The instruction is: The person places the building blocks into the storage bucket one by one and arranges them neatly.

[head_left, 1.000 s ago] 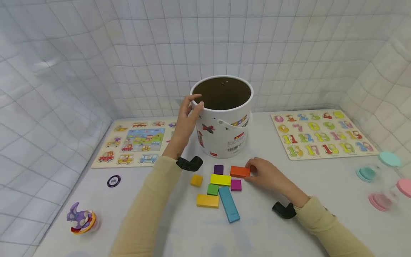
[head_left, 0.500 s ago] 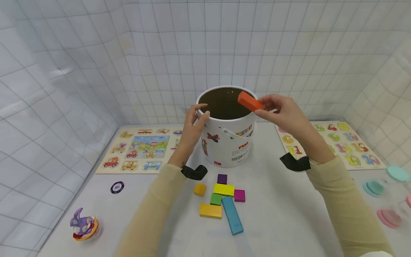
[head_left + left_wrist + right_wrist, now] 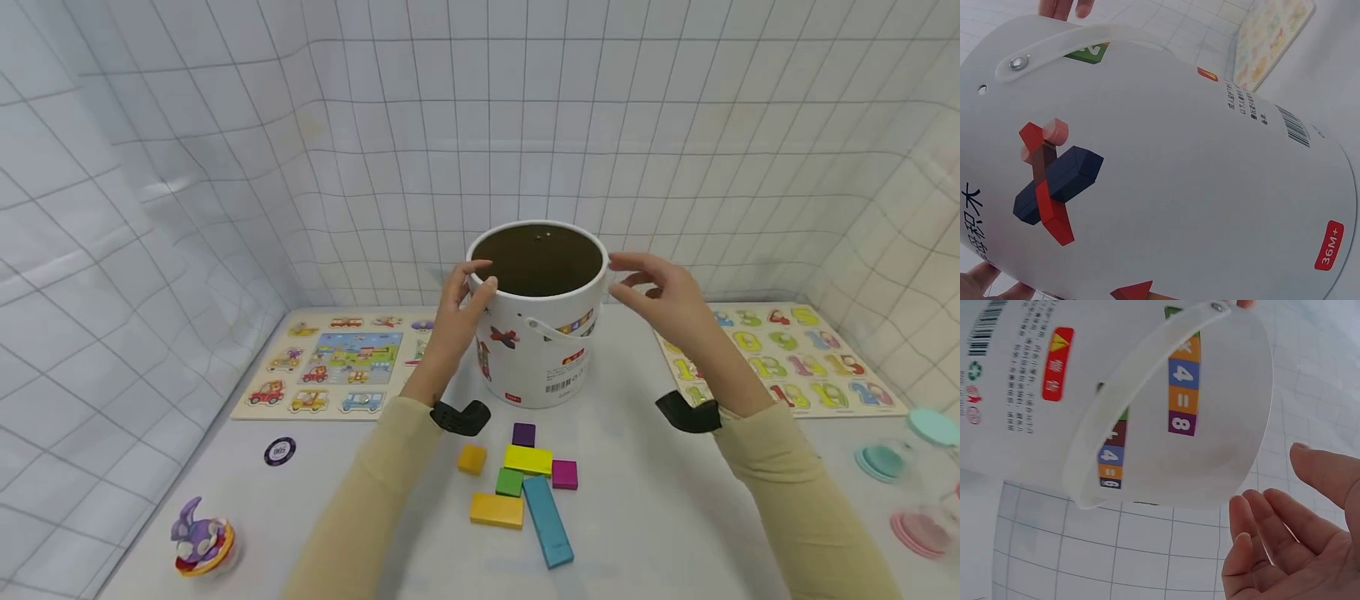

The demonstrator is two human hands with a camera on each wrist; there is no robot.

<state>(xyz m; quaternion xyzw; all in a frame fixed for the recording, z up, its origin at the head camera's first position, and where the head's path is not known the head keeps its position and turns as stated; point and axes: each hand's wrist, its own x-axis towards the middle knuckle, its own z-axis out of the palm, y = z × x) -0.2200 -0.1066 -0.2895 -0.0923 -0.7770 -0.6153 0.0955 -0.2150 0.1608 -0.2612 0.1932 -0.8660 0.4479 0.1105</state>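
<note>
A white bucket [image 3: 536, 350] with printed pictures and a handle stands upright at the back middle of the table. My left hand [image 3: 455, 321] holds its left rim, thumb on the near side and a fingertip over the edge; in the left wrist view the bucket wall hides most of this hand. Beside the right rim is my right hand [image 3: 667, 304], fingers loosely bent and nothing between them; the right wrist view shows its fingers [image 3: 1266, 519] near the rim. Nearer lie several wooden blocks, among them a blue block [image 3: 547, 521], a yellow block [image 3: 528, 459] and a magenta block [image 3: 565, 474].
A vehicle puzzle board [image 3: 300, 407] lies behind on the left, a number puzzle board [image 3: 795, 367] on the right. A round chip [image 3: 281, 451] and a purple toy [image 3: 198, 537] are at left. Clear cups with a teal lid [image 3: 933, 425] stand at far right.
My right hand lifted an orange block from the table to above the bucket's right rim. It has let go, and the block is out of sight. My left hand stayed on the rim.
</note>
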